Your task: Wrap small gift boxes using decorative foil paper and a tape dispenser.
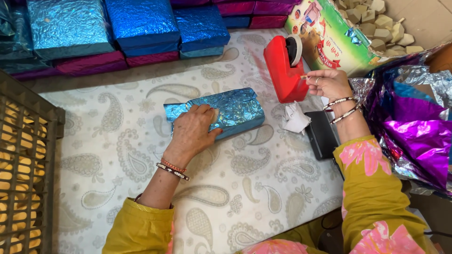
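Observation:
A box wrapped in shiny blue foil (235,109) lies on the paisley cloth (122,155) in the middle. My left hand (194,131) lies flat on its near left end, pressing the foil down. My right hand (327,83) is at the red tape dispenser (282,70), with its fingertips pinched on a strip of tape pulled from the front of the dispenser. Both wrists wear bangles, and the sleeves are yellow with pink flowers.
Stacks of blue and magenta foil-wrapped boxes (141,28) line the far edge. A brown plastic crate (23,155) stands at the left. Loose purple and silver foil sheets (414,127) pile at the right, behind them a printed carton (329,37) and tan cubes (376,19). A black device (322,136) and crumpled white paper (295,117) lie near the dispenser.

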